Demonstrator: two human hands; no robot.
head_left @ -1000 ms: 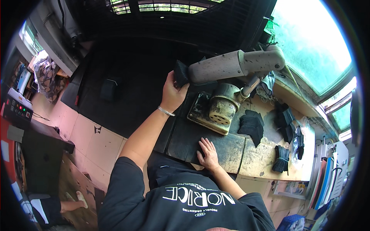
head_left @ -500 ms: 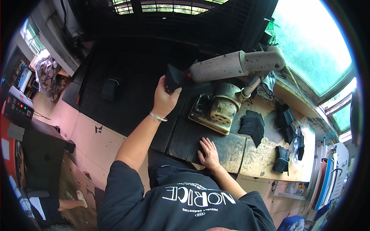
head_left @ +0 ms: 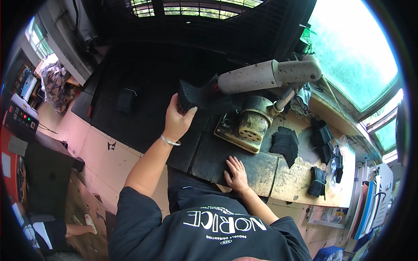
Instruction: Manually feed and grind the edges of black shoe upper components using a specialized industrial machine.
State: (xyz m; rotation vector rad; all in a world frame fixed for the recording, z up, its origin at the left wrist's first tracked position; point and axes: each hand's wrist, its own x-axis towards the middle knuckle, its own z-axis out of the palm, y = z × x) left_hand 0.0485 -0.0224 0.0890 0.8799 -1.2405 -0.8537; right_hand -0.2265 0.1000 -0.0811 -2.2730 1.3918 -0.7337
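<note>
one black layered piece is jutting toward the grey machine arm; the left hand is clamping its left end, seemingly for control; the right hand, unclenched, is resting on the surface, perhaps for balance.

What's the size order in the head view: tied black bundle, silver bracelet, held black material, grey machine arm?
1. Grey machine arm
2. Held black material (edges partly unclear)
3. Tied black bundle
4. Silver bracelet
</note>
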